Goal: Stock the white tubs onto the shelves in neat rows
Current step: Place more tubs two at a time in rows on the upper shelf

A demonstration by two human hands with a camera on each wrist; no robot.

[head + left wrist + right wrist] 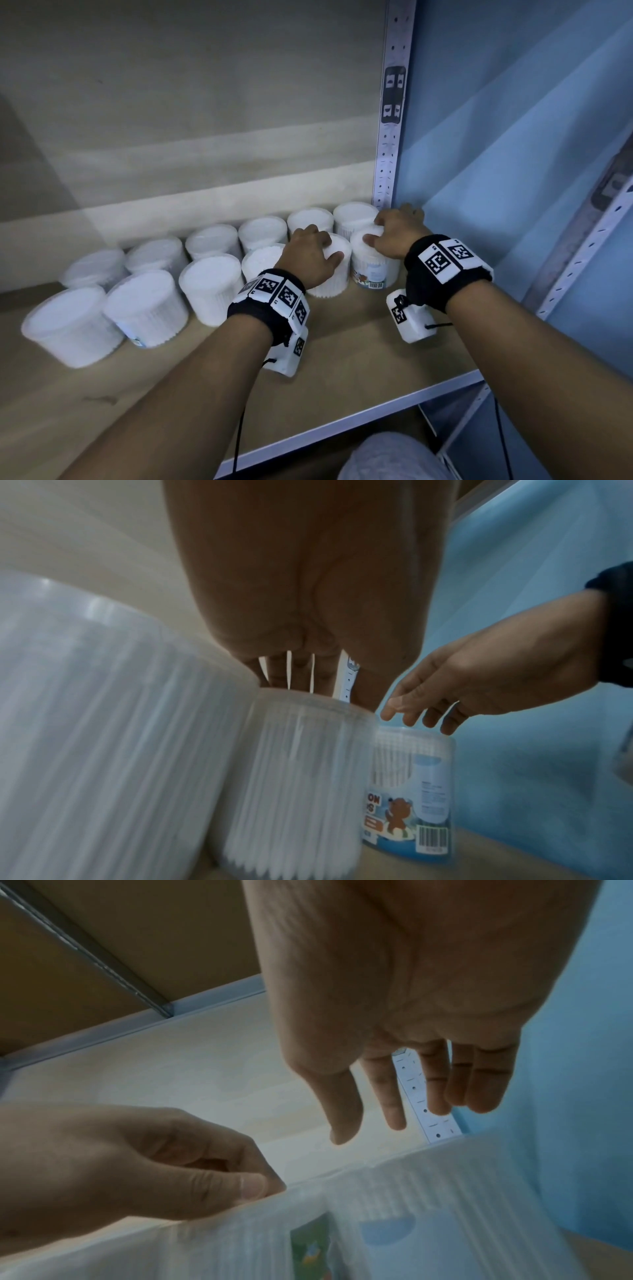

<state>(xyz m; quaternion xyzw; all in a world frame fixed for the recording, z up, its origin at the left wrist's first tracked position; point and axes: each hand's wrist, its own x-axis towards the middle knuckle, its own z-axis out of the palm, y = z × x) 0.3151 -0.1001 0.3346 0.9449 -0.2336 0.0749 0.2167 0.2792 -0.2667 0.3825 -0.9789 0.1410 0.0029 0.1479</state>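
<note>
Two rows of white tubs stand on the wooden shelf (pixel 346 363). My left hand (pixel 313 253) lies over the lid of a front-row tub (pixel 330 284), fingers and thumb curled round its rim; the left wrist view shows this ribbed tub (pixel 298 764) under my fingers. Right beside it stands a tub with a blue cartoon label (pixel 373 272), last on the right. My right hand (pixel 394 236) hovers over its lid with straight, spread fingers, the tips at or just above the lid (pixel 418 739). From the right wrist, those fingers (pixel 390 1096) hang loose above the tub (pixel 428 1204).
A back row of tubs (pixel 212 240) runs along the wall and more front-row tubs (pixel 147 305) stand to the left. A perforated metal upright (pixel 390 137) and a blue side panel (pixel 496 171) close off the right end. Bare board lies in front of the rows.
</note>
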